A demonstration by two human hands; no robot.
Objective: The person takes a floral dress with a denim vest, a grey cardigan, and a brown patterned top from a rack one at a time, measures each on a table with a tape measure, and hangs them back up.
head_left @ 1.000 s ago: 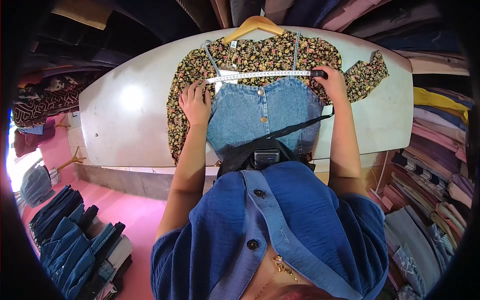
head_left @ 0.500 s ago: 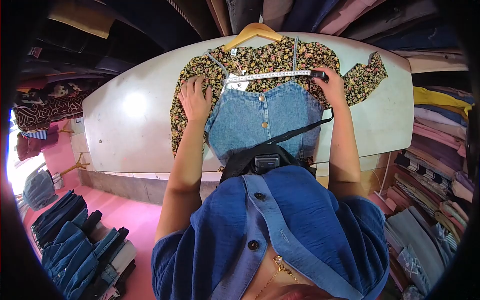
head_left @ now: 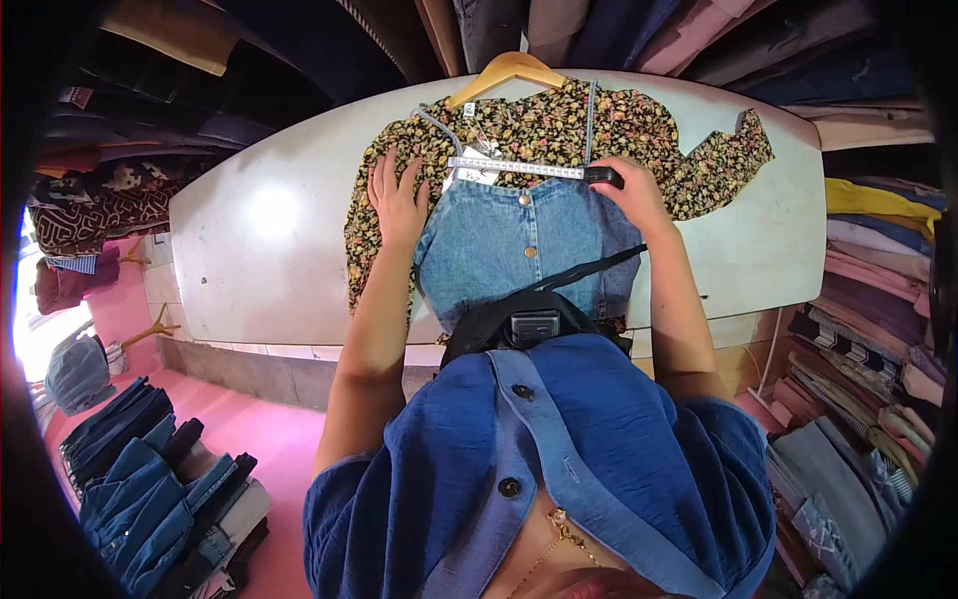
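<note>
While right hand [head_left: 631,195] pinches the tape measure [head_left: 514,167] case, tape lies across the denim bodice [head_left: 524,240] top edge, over floral blouse [head_left: 639,115] on white table [head_left: 249,250]. Left hand [head_left: 397,195] lies flat on blouse, fingers spread, holding nothing. Tape's free end is loose, so I judge the measurement isn't set yet.

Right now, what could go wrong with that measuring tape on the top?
1. The left hand presses the floral blouse, not the measuring tape. The tape's far end seems loose, so it might slide or snap back toward the right hand, which holds its case.
2. The tape crosses a paper tag, which could lift it and skew the reading.
3. The denim top reaches the table edge and might slip off.
</note>
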